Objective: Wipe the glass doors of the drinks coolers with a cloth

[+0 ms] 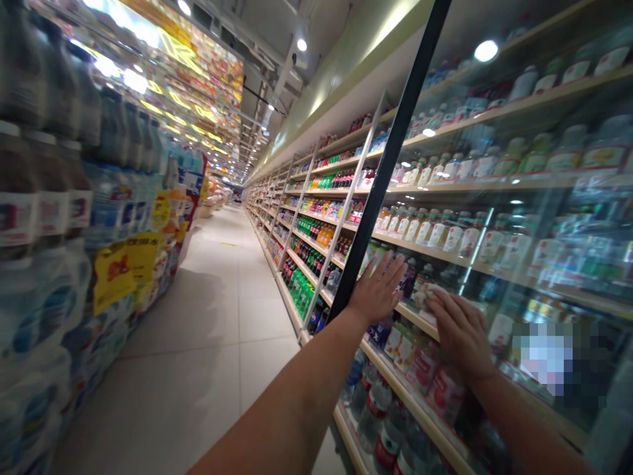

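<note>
My left hand (378, 288) lies flat with fingers spread against the glass door (519, 218) of a drinks cooler, close to the door's black edge (390, 158). My right hand (459, 333) is pressed on the same glass a little lower and to the right, fingers together over a small white cloth or wad (428, 295) that shows at its fingertips. Behind the glass stand rows of bottles on shelves (435, 247).
A long tiled aisle (217, 290) runs ahead between the cooler shelving on the right and stacked packs of bottled water (54, 284) with a yellow price sign (123, 267) on the left. More open shelves of colourful drinks (316, 234) continue down the right side.
</note>
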A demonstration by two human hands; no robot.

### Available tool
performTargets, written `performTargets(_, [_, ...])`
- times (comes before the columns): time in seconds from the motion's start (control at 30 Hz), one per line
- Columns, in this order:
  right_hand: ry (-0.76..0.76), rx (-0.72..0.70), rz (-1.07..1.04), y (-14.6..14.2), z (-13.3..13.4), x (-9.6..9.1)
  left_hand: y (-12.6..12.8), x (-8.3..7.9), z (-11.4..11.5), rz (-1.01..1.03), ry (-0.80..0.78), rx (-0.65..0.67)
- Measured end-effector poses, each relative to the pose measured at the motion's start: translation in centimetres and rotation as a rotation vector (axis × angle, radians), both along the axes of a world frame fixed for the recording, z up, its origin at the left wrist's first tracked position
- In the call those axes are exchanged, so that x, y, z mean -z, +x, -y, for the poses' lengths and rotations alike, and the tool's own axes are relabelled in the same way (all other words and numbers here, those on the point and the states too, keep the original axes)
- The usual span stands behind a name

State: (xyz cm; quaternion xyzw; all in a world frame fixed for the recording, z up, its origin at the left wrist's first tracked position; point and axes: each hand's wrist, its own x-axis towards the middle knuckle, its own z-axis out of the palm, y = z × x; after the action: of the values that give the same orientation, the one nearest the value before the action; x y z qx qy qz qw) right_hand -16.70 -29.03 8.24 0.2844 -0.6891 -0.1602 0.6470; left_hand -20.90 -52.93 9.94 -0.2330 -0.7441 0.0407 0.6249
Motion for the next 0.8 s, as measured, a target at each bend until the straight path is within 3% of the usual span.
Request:
performTargets(0.1, [-0.062,-0.012,-0.048,-0.3,0.3,0.2,0.0,-0.1,0.0,0.001,-0.003,-0.005])
performTargets(0.27, [0.017,-0.015,0.012,-0.7,0.3,-0.3,-0.1,0.1,0.0,-0.013,-0.005,-0.007])
performTargets(0.37, [-0.062,-0.057,-0.033,-1.1,0.3,-1.9,-0.4,0.2,0.0,0.000,-0.005,-0.002])
performTargets(0.47, [-0.160,-0.069,-0.085,-1.1,1.1,-1.8,-0.4,0.2,0.0,-0.010,0.002,0.008])
performTargets(0.57, [-0.097,-0.037,-0.041,-0.9,1.8,-0.6,-0.3,0.2,0.0,-0.027,0.005,0.011])
performTargets(0.67, [-0.061,-0.037,0.006,-0.9,2.0,-1.3,-0.3,0.2,0.0,-0.040,0.012,0.007])
performTargets(0.8, [-0.250,-0.091,-0.096,-1.3,2.1,-3.0,-0.5,0.2,0.0,-0.064,0.032,0.019])
